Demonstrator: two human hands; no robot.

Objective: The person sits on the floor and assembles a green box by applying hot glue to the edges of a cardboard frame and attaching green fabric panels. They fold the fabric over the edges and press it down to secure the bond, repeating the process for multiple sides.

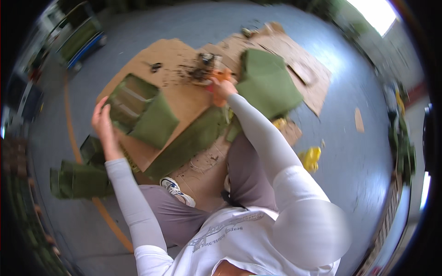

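My left hand (102, 120) is at the left side of a green fabric box (154, 122), its fingers curled over the edge. The box lies tilted on the cardboard, its brownish inside and a pale strip showing. My right hand (223, 88) is closed around a blurred orange object (219, 99), whose kind I cannot make out. Just beyond that hand lies a heap of small dark pieces (200, 71). To its right a larger folded green fabric piece (267, 83) rests on the cardboard.
Flattened cardboard (170, 55) covers the floor before me. A long green strip (189, 147) runs near my feet. More green pieces (78, 179) lie at left, and a yellow plastic bag (311, 158) at right. A blue-edged cart (85, 48) stands far left.
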